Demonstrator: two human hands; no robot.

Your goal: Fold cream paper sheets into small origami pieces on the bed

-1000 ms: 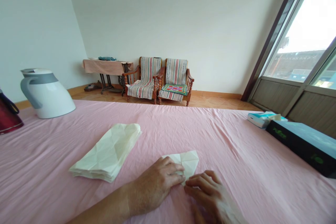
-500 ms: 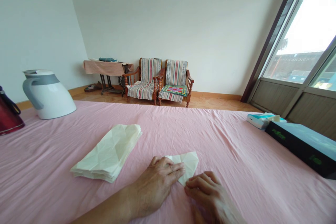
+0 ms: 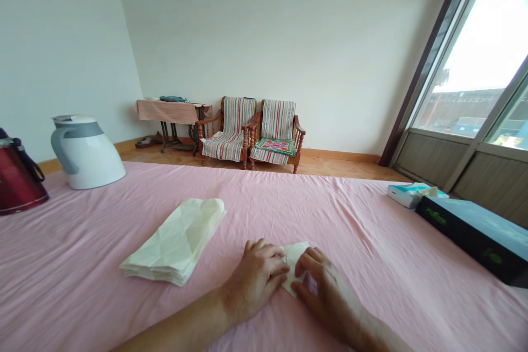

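A small sheet of folded pale cream paper [image 3: 293,256] lies on the pink cloth between my hands, its middle and sides partly covered. My left hand [image 3: 259,272] rests on the paper's left part, with fingers bent and pressed down on it. From the other side, my right hand [image 3: 324,286] has its fingers curled over the right edge, the thumb low beside the near corner. To the left sits a stack of creased cream paper [image 3: 177,242], apart from both hands.
The pink cloth [image 3: 264,198] has wrinkles. A white and grey jug [image 3: 93,154] and a red flask [image 3: 20,181] stand at the left. On the right are a tissue pack [image 3: 404,195] and a black box [image 3: 474,236]. Two wooden chairs [image 3: 272,132] stand beyond.
My right hand has moved up along the paper's right side and now covers more of it. My left hand stays on the left part, its fingers more bent. The view has shifted slightly.
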